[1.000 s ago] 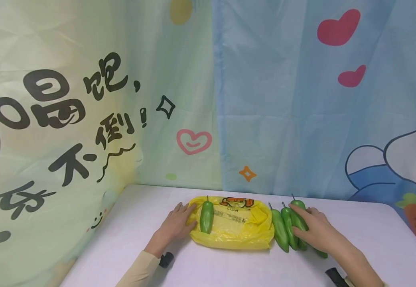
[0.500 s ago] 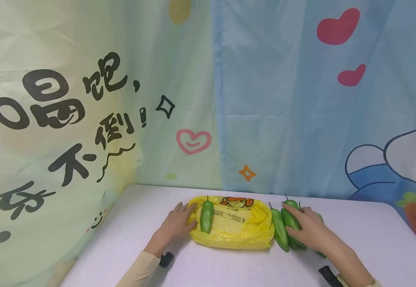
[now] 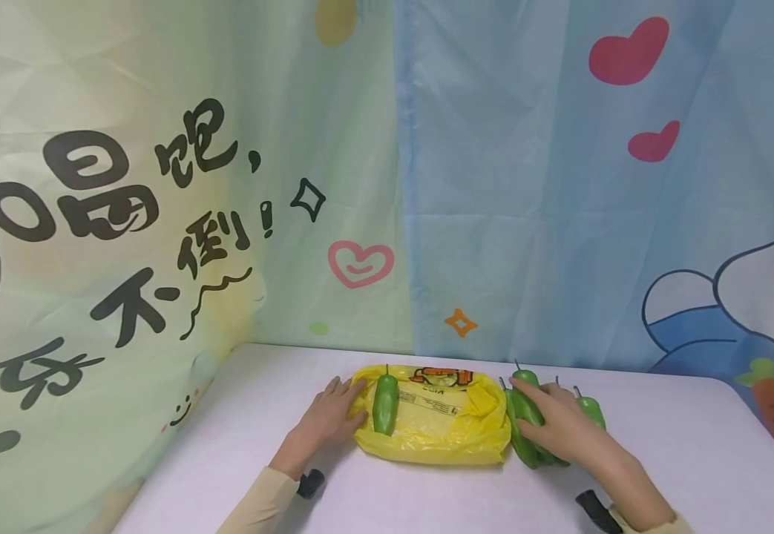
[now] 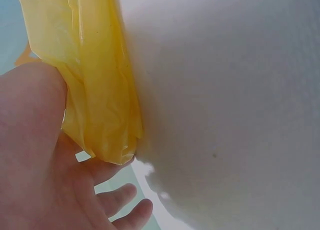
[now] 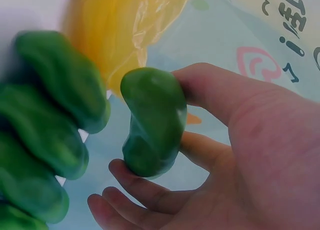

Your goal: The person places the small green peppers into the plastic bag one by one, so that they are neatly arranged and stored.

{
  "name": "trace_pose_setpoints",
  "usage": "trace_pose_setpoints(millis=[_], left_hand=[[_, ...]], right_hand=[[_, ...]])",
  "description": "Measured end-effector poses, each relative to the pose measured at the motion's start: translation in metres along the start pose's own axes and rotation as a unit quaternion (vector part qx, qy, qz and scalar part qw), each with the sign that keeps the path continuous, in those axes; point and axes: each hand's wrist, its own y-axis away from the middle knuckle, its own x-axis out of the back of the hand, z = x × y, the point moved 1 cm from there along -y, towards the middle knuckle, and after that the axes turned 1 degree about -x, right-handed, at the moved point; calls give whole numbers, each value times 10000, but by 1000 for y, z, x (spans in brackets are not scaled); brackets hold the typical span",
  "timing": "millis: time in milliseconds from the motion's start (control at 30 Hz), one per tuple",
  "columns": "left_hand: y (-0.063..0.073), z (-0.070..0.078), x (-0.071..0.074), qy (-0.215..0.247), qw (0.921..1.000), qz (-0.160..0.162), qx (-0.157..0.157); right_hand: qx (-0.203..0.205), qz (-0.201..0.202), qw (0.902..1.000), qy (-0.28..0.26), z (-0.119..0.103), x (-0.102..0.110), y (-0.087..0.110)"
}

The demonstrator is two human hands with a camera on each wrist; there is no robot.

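A yellow plastic bag [image 3: 436, 445] lies spread on the table with one green pepper [image 3: 385, 408] at its left end. My left hand [image 3: 324, 417] holds the bag's left edge; in the left wrist view its thumb [image 4: 35, 90] and fingers are on either side of the yellow film. At the bag's right end, my right hand [image 3: 563, 423] pinches another green pepper [image 5: 155, 115] between thumb and fingers, above the other peppers. Several green peppers [image 5: 65, 80] lie in a row beneath and beside that hand, partly hidden by it in the head view.
Beyond the right hand lies a separate green pepper [image 3: 591, 410]. The white table [image 3: 413, 500] reaches a printed curtain [image 3: 480, 222] at its back, and another printed curtain [image 3: 126, 297] stands along the left side.
My right hand has moved left with the pepper it pinches, towards the bag, uncovering the pepper at the far right. The left hand and the bag have stayed in place.
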Motion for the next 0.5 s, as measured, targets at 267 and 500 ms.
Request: trace_pose_setpoints(millis=[267, 500], left_hand=[[0, 0, 0, 2, 10000, 26, -33], [0, 0, 0, -27, 10000, 19, -19]], right_hand=[[60, -96, 9999, -85, -11, -2, -3], [213, -66, 9997, -92, -18, -3, -6]])
